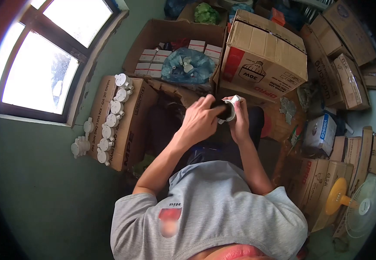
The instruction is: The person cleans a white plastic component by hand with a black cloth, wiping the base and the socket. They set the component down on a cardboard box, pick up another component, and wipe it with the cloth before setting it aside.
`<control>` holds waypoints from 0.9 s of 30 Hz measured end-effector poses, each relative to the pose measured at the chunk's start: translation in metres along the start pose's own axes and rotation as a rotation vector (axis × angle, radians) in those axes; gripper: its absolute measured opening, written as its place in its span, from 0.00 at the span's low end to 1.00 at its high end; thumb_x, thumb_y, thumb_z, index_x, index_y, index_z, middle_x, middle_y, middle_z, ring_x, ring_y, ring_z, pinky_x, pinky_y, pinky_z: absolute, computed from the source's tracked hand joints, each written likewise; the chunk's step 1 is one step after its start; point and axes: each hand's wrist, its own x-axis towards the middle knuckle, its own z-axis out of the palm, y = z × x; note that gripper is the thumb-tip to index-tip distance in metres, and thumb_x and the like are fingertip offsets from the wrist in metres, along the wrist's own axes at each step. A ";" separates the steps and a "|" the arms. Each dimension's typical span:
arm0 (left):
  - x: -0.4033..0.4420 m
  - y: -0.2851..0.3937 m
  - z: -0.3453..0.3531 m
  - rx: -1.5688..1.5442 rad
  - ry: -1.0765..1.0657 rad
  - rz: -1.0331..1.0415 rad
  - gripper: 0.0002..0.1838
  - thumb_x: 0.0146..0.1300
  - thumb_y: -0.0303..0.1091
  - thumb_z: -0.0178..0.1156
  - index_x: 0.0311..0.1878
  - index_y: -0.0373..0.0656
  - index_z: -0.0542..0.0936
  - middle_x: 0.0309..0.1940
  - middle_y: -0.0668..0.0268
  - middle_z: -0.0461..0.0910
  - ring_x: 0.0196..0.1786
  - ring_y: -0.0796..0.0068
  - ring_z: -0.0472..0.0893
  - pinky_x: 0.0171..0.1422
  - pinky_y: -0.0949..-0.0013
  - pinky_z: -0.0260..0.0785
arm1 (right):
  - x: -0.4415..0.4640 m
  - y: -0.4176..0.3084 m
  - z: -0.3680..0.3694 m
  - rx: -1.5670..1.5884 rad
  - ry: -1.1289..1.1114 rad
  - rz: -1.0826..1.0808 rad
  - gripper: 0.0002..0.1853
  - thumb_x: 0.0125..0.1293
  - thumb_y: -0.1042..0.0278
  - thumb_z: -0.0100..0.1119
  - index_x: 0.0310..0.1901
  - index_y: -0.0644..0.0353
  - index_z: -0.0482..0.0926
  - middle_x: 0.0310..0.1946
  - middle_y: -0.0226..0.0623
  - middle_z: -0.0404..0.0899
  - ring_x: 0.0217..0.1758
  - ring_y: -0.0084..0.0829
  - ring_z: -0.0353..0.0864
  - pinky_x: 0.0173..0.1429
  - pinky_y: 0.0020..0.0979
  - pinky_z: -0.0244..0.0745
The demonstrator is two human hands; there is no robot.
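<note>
1. White round fitting (234, 103): on the near side of the 30W carton (264, 56), held above the lap in the right hand (240, 120).
2. Pointing stub-first away from the body and slightly rightward, toward the 30W carton; long axis lying roughly along that line; round mouth turned leftward and up.
3. Right fingers: clasped around the outer wall.
4. Left hand (200, 115): fingers bent, reaching to the mouth, close to a dark area; cannot tell whether gripping anything there.
5. Left of the 30W carton and nearer the body: row of similar fittings (112, 120) on a printed carton (129, 115).
6. Just left of the 30W carton: open carton (147, 32) with blue bag (175, 71) and small white boxes (148, 55) inside.
</note>
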 end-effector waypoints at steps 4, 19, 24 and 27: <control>-0.011 0.005 0.018 -0.163 0.051 0.142 0.25 0.55 0.24 0.65 0.59 0.44 0.89 0.52 0.55 0.78 0.50 0.50 0.83 0.57 0.53 0.79 | 0.007 -0.001 -0.008 -0.174 -0.041 -0.084 0.15 0.90 0.57 0.42 0.63 0.58 0.71 0.60 0.43 0.79 0.63 0.29 0.79 0.68 0.36 0.75; 0.000 -0.018 0.033 -0.739 0.214 -0.147 0.63 0.48 0.48 0.88 0.82 0.35 0.62 0.74 0.52 0.73 0.78 0.60 0.72 0.81 0.58 0.64 | 0.012 0.018 0.019 -0.056 0.029 -0.028 0.23 0.91 0.50 0.39 0.69 0.58 0.73 0.64 0.34 0.75 0.65 0.24 0.77 0.68 0.32 0.77; -0.002 -0.036 0.023 -0.546 0.022 -0.043 0.54 0.43 0.41 0.89 0.74 0.38 0.73 0.60 0.54 0.84 0.66 0.57 0.84 0.70 0.58 0.75 | 0.010 0.019 0.017 0.046 0.078 0.297 0.25 0.90 0.45 0.38 0.72 0.54 0.72 0.67 0.31 0.75 0.68 0.25 0.77 0.70 0.32 0.76; -0.008 -0.042 0.005 -0.425 0.041 -0.050 0.47 0.40 0.39 0.85 0.67 0.36 0.79 0.59 0.54 0.82 0.63 0.50 0.84 0.70 0.56 0.75 | -0.004 0.015 0.022 0.142 0.009 0.534 0.22 0.89 0.45 0.42 0.68 0.50 0.75 0.58 0.27 0.79 0.61 0.23 0.80 0.64 0.33 0.77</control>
